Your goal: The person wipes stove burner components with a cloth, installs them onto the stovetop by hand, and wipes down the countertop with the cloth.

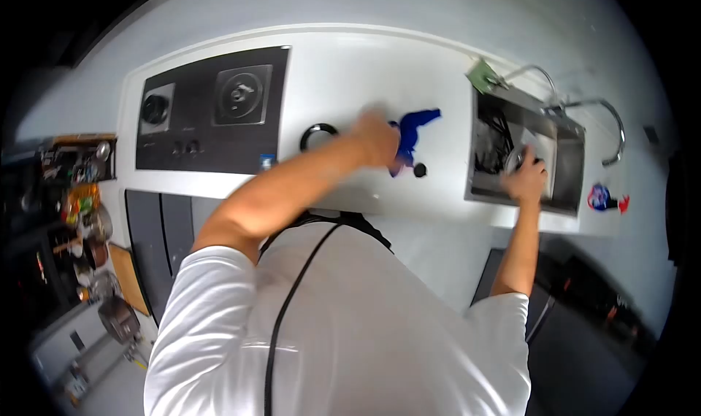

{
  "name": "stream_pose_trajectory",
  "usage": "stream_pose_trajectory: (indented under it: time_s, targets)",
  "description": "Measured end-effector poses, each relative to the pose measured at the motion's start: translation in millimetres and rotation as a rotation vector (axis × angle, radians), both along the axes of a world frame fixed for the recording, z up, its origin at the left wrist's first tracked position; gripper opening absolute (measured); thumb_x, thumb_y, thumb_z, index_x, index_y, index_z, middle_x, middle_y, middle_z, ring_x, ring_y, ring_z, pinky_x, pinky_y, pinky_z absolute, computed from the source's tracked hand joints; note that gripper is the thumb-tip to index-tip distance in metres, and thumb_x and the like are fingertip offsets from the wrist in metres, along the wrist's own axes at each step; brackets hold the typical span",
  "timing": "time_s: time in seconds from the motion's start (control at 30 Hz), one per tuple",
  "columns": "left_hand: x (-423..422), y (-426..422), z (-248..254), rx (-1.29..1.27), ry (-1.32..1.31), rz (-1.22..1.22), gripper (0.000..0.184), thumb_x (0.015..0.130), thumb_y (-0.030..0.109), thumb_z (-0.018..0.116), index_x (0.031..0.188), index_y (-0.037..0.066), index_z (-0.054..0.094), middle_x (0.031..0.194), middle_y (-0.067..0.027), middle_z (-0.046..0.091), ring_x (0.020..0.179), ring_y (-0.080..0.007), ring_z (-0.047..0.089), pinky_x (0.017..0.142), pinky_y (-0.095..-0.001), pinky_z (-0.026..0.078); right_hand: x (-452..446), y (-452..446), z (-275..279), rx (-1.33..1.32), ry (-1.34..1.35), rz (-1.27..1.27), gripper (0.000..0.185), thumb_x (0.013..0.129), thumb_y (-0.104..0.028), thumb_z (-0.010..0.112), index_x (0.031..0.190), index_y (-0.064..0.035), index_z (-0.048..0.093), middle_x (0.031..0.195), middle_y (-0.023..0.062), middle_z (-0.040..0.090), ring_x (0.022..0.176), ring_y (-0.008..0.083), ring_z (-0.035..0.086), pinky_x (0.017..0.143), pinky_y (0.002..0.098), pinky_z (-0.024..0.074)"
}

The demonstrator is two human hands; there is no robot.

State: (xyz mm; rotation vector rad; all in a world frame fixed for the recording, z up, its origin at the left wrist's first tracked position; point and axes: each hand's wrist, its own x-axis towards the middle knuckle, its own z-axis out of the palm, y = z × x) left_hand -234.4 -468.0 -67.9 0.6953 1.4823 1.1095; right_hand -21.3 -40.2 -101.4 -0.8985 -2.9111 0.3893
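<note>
My left hand (376,142), smeared by motion, is over the white counter (358,66) with its fingers closed on a crumpled blue cloth (414,130). Part of the cloth spreads out to the right of the hand. Close to the cloth's lower end is a small round black thing (420,170). A black ring-shaped object (319,129) lies left of that hand, partly covered by my forearm. My right hand (527,179) reaches over the sink (567,164), its fingers curled on a round shiny object (515,158) whose kind is unclear. Dark items (491,142) fill the sink's left side.
A black cooktop (204,142) is set into the counter at the left. Behind the sink stand a curved faucet (621,131) and a green item (483,76). A red and blue packet (604,198) rests right of the sink. Pots (118,319) stand at far left.
</note>
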Motion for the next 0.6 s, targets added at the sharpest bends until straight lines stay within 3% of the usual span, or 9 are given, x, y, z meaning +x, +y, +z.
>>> stream_pose_trajectory:
  time_s: [0.03, 0.07, 0.13, 0.17, 0.2, 0.3, 0.4, 0.43, 0.6]
  targets:
    - [27.7, -5.7, -5.8, -0.035, 0.375, -0.045, 0.062, 0.106, 0.04, 0.062, 0.156, 0.005, 0.051, 0.149, -0.0219, 0.06, 0.135, -0.0398, 0.059, 0.114, -0.0541, 0.047, 10.4, -5.2, -50.4, 0.007, -0.024, -0.08, 0.105, 0.077, -0.016, 0.082, 0.168, -0.0114, 0.029, 0.148, 0.021, 0.052, 0.128, 0.0333, 0.059, 0.105, 0.0503, 0.0514]
    - [50.7, -7.7, -9.4, -0.084, 0.752, -0.086, 0.065, 0.104, 0.04, 0.066, 0.156, 0.004, 0.05, 0.147, -0.0219, 0.061, 0.134, -0.0396, 0.061, 0.113, -0.0508, 0.048, 11.1, -13.2, -78.2, -0.347, 0.211, -0.14, 0.1, 0.079, -0.014, 0.079, 0.167, -0.0127, 0.031, 0.144, 0.0183, 0.056, 0.123, 0.0296, 0.062, 0.103, 0.0496, 0.0534]
    - [63.6, -16.4, -12.8, -0.243, 0.841, -0.148, 0.069, 0.102, 0.042, 0.07, 0.156, 0.003, 0.05, 0.144, -0.0209, 0.064, 0.131, -0.0375, 0.063, 0.11, -0.0467, 0.05, -8.1, -60.7, -50.1, -1.152, 0.447, -0.224, 0.088, 0.084, -0.011, 0.075, 0.163, -0.0118, 0.037, 0.139, 0.0157, 0.061, 0.117, 0.0273, 0.067, 0.1, 0.0507, 0.0568]
    - [57.9, -19.9, -14.3, -0.33, 0.574, -0.141, 0.069, 0.102, 0.043, 0.07, 0.156, 0.004, 0.051, 0.142, -0.02, 0.065, 0.13, -0.0357, 0.063, 0.109, -0.046, 0.05, -19.5, -96.4, -14.2, -1.495, 0.412, -0.325, 0.081, 0.086, -0.012, 0.074, 0.16, -0.0097, 0.042, 0.137, 0.0158, 0.062, 0.116, 0.0287, 0.068, 0.1, 0.0525, 0.0582]
    - [40.1, -21.5, -12.7, -0.409, 0.35, -0.113, 0.07, 0.102, 0.044, 0.07, 0.156, 0.004, 0.051, 0.14, -0.019, 0.067, 0.129, -0.0338, 0.064, 0.108, -0.0453, 0.051, -24.0, -98.6, -43.8, -1.723, 0.415, -0.262, 0.074, 0.087, -0.017, 0.074, 0.156, -0.0087, 0.046, 0.139, 0.0178, 0.063, 0.125, 0.0332, 0.066, 0.107, 0.0587, 0.0559]
    - [33.0, -52.4, -24.5, -0.319, 0.202, 0.183, 0.069, 0.104, 0.046, 0.067, 0.155, 0.003, 0.051, 0.137, -0.0171, 0.068, 0.126, -0.0326, 0.066, 0.104, -0.0422, 0.052, -70.8, -195.6, -6.1, -2.319, 0.319, 0.089, 0.077, 0.089, -0.035, 0.071, 0.157, -0.0093, 0.045, 0.152, 0.0292, 0.054, 0.136, 0.047, 0.058, 0.118, 0.0678, 0.0423]
    - [28.7, -84.5, -27.4, -0.24, -0.182, 0.499, 0.055, 0.107, 0.037, 0.065, 0.15, 0.004, 0.056, 0.129, -0.0115, 0.072, 0.113, -0.0229, 0.072, 0.1, -0.0405, 0.054, -99.1, -272.5, -4.3, -2.577, 0.207, 0.027, 0.061, 0.091, -0.04, 0.068, 0.144, -0.0122, 0.057, 0.15, 0.0248, 0.057, 0.141, 0.0476, 0.053, 0.119, 0.0725, 0.0367]
    - [23.0, -98.7, -26.3, -0.19, -0.367, 0.594, 0.052, 0.107, 0.035, 0.065, 0.148, 0.004, 0.058, 0.128, -0.0103, 0.072, 0.111, -0.0211, 0.073, 0.099, -0.0403, 0.054, -107.4, -293.6, -7.1, -2.614, 0.178, -0.022, 0.055, 0.094, -0.037, 0.065, 0.142, -0.0094, 0.059, 0.149, 0.0211, 0.059, 0.138, 0.0413, 0.056, 0.12, 0.0654, 0.0405]
    - [24.6, -180.8, -28.5, -0.164, -0.467, 0.921, 0.028, 0.108, 0.027, 0.066, 0.127, 0.006, 0.068, 0.113, -0.0038, 0.076, 0.096, -0.0172, 0.076, 0.086, -0.036, 0.064, -144.7, -376.7, -21.8, -2.337, -0.047, -0.258, 0.045, 0.106, -0.033, 0.06, 0.14, -0.003, 0.058, 0.13, 0.0116, 0.07, 0.118, 0.027, 0.07, 0.105, 0.0432, 0.0571]
